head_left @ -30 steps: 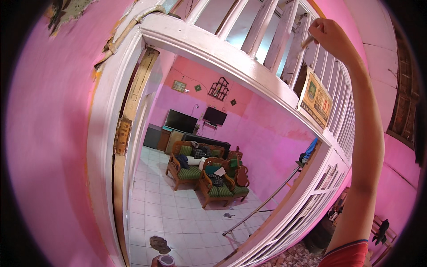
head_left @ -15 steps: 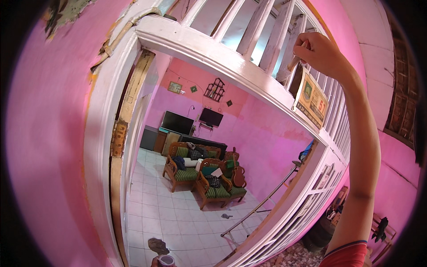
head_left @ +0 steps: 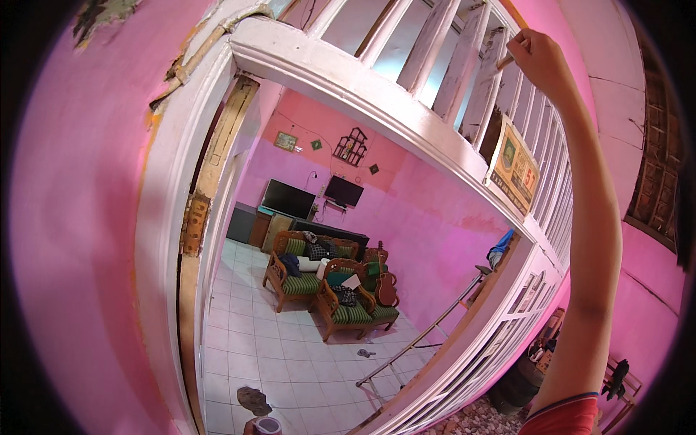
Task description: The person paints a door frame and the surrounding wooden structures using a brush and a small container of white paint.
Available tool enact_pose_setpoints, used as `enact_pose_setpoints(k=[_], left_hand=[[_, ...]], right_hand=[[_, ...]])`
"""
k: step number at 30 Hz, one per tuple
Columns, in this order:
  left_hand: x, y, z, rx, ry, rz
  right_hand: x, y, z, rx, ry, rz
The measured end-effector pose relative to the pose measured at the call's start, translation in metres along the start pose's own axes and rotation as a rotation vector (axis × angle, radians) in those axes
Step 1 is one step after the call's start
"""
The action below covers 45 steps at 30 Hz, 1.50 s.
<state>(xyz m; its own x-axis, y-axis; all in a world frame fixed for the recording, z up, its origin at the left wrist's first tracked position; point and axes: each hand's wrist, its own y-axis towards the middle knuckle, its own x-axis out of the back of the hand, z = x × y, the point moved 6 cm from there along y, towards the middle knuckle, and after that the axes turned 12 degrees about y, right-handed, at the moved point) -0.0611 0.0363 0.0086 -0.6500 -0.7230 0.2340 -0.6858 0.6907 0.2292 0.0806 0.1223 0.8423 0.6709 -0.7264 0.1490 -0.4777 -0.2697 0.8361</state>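
My right arm, in a red sleeve, is raised high along the right side. Its hand (head_left: 538,59) is closed around a thin tan-handled tool, which looks like a paintbrush (head_left: 504,63), held against the upper part of the white slats (head_left: 477,87) above the door frame. Those slats show dark, worn patches. Low at the bottom edge, my left hand (head_left: 251,428) shows only in part, wrapped round a small round can (head_left: 268,425) with pale contents. A paper calendar sheet (head_left: 513,165) hangs on the slats below my right hand.
A pink wall (head_left: 80,239) stands close on the left beside the worn door frame (head_left: 196,217). Through the doorway are green-striped chairs (head_left: 351,313), a guitar (head_left: 386,290), a leaning metal ladder (head_left: 406,349) and a dark rag (head_left: 253,399) on white floor tiles (head_left: 290,370).
My right hand has moved up and a little right along the slats with the paintbrush, away from the calendar sheet. My left hand and the can stay low, almost unmoved.
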Motion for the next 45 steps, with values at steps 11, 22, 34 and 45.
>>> enact_pose_setpoints(k=[11, 22, 34, 45], left_hand=[[-0.005, 0.005, 0.012, -0.009, -0.034, -0.060], [-0.006, 0.014, 0.011, -0.013, -0.012, -0.050], [-0.009, 0.018, 0.002, -0.008, -0.002, -0.024], [-0.008, 0.011, 0.000, -0.012, 0.004, -0.035]], right_hand=[[0.006, 0.053, -0.035, -0.022, -0.088, -0.016], [0.001, 0.071, -0.052, 0.011, -0.021, -0.102], [-0.004, 0.076, -0.031, 0.096, -0.158, -0.056], [-0.005, 0.054, -0.016, 0.196, -0.093, -0.073]])
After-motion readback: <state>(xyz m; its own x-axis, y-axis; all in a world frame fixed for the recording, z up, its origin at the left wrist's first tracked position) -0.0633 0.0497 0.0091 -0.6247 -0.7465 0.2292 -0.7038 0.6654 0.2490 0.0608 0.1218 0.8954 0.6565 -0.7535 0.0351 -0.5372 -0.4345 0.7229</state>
